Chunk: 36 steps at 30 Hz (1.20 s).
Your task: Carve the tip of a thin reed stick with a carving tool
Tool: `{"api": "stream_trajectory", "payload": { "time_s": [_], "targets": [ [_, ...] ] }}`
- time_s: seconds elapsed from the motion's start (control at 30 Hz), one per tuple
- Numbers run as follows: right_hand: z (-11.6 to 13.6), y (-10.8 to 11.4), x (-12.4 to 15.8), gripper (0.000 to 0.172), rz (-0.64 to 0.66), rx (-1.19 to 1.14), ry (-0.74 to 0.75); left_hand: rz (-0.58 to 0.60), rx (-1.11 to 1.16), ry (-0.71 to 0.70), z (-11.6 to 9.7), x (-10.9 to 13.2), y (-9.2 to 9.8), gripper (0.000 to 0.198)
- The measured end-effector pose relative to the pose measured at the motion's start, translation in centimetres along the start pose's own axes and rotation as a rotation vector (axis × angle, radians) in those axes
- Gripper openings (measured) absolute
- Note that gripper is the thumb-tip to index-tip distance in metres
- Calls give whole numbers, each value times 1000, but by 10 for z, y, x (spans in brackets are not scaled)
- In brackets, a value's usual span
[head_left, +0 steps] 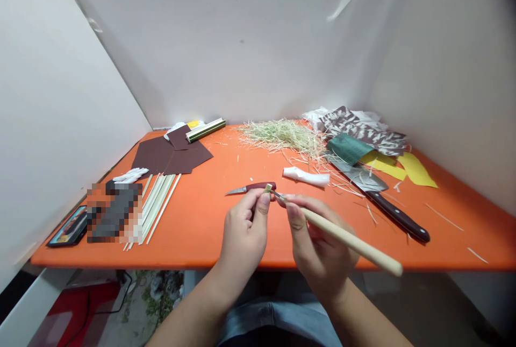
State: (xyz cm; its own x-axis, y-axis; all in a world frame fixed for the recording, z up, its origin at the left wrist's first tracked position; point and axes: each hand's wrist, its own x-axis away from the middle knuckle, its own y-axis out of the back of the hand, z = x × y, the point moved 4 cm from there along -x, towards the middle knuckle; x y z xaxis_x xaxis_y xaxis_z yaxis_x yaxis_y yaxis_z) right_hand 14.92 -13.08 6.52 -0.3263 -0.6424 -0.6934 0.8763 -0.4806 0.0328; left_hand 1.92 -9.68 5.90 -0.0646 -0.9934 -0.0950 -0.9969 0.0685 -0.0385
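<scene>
My left hand [245, 223] pinches a small pale-green piece [268, 189], perhaps bamboo, between thumb and fingertips. In my right hand [320, 239] is a carving tool with a long, round, pale wooden handle [355, 239]. Its thin metal shaft [277, 194] points left, and the tip meets or nearly meets the small piece; fingers partly hide the contact. Just behind my fingertips lies a small knife with a dark red handle [264, 186], its blade pointing left. A white-wrapped roll [306, 176] rests on the orange table [193, 228] a little farther back.
Pale strips [159, 202] lie at the left beside a black-edged case [66, 228] and a blurred patch. Brown sheets [153, 153] and a grooved bar [206, 129] are behind. A shavings heap [282, 134] stands mid-back. A cleaver [397, 215], yellow paper [417, 169] and patterned cloth [363, 129] lie right.
</scene>
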Motion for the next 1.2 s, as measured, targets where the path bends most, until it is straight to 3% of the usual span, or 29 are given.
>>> {"api": "stream_trajectory", "payload": {
  "time_s": [0.1, 0.2, 0.27, 0.43, 0.57, 0.7, 0.8, 0.87, 1.03, 1.2],
  "targets": [
    [-12, -2, -6, 6, -54, -272, -238, 70, 51, 81, 4, -1, 0, 36],
    [-25, -9, -10, 16, -17, -593, -467, 169, 207, 206, 8, -1, -2, 40],
    [-29, -12, -9, 20, -15, -695, -534, 223, 286, 273, 8, 0, -2, 40],
    [-25, -4, -4, 12, -88, -539, -403, 311, 384, 366, 4, 4, -3, 33],
    [-19, -5, -4, 13, 77, -320, -380, 317, 383, 369, 4, 5, -3, 30],
    [-21, -12, -4, 13, 244, -273, -464, 236, 142, 195, 8, 6, 0, 35],
    [-25, -14, -4, 14, 246, -274, -489, 133, -171, 6, 4, 8, 4, 35],
    [-26, -13, -4, 14, 237, -278, -483, 119, -290, -47, 1, 10, 4, 35],
    [-26, -10, -8, 13, 271, -271, -438, 267, -80, 102, 4, 7, 3, 39],
    [-21, -8, -12, 17, 355, -156, -421, 317, 98, 209, 10, 3, 3, 39]
  ]
}}
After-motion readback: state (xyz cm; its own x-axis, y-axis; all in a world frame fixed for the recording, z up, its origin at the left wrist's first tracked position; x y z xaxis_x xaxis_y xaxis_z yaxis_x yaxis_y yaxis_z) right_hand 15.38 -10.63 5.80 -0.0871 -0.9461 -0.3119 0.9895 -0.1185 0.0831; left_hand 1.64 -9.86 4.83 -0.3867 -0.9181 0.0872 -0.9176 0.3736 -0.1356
